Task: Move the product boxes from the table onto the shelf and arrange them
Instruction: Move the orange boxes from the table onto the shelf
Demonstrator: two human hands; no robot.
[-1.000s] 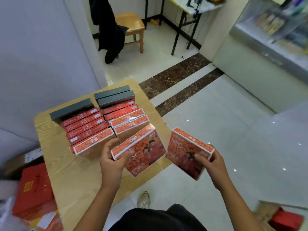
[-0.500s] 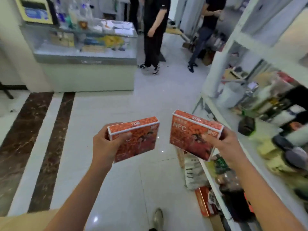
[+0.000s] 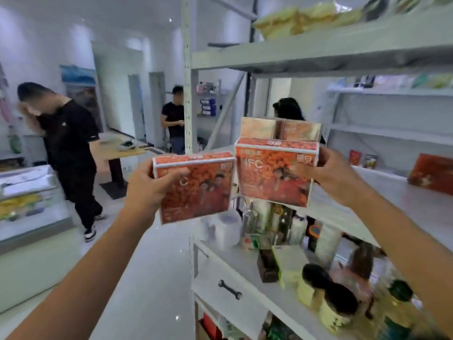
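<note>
Two flat orange-red cardboard product boxes, both printed with piled fruit and a photo panel, both held upright in the air at the corner of the pale grey metal shelf (image 3: pixel 416 200).

Left box (image 3: pixel 196 187): clamped by the left hand (image 3: pixel 147 190), thumb across its front face, fingers behind. It hangs just left of the shelf's perforated corner upright (image 3: pixel 187 94), outside the shelf, slightly lower than the other box.

Right box (image 3: pixel 275 170): white letters "NFC" on the front. Gripped at its right edge by the right hand (image 3: pixel 335 175), thumb on the front face. It sits over the front edge of the shelf's middle board, just right of the upright; whether its base touches the board cannot be told. The two boxes are near-touching, edge to edge.

Directly behind the right box, on the same board, two similar orange boxes (image 3: pixel 279 128) stand upright side by side. Further right along that board lies a larger red carton (image 3: pixel 431 173).

Board below: white tubs, bottles and dark-lidded jars crowded together, blurred. A black spanner (image 3: pixel 229 290) lies on the white panel lower still.

Left of the upright, out on the open floor: a person in black clothing (image 3: pixel 71 148) stands bent forward, beside a glass display counter (image 3: pixel 29 202).
</note>
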